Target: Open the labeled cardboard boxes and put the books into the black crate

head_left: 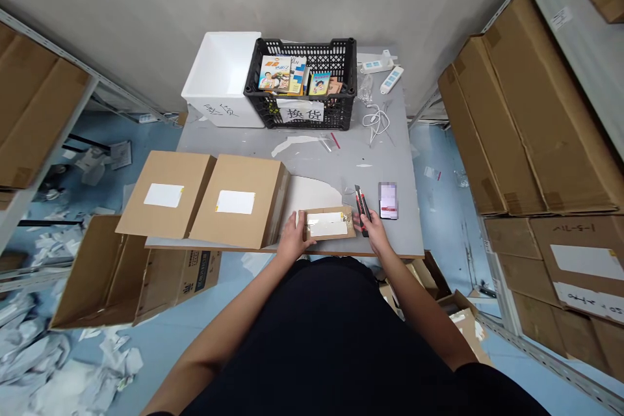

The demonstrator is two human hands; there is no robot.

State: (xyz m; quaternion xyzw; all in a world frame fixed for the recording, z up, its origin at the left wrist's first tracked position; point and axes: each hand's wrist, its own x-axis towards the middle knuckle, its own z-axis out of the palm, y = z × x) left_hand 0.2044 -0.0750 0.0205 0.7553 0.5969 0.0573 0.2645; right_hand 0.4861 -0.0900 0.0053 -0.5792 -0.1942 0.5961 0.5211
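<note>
Box [328,227] lies flat by the table's [403,162] near edge. My left hand [291,238] holds its left end, thumb apart from fingers; my right hand's [377,232] fingers curl around the cutter [361,208]. I'd brace firmly, fingers off the blade's line; I can't tell if it's out. Carton [244,201] left, phone [389,200] right; I judge more room far.

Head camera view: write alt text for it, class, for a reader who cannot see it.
A person's left hand steadies a small labelled cardboard parcel at the table's near edge, while the right hand holds a red and black utility knife. Two larger boxes sit to the left; a black crate of books stands behind.
</note>
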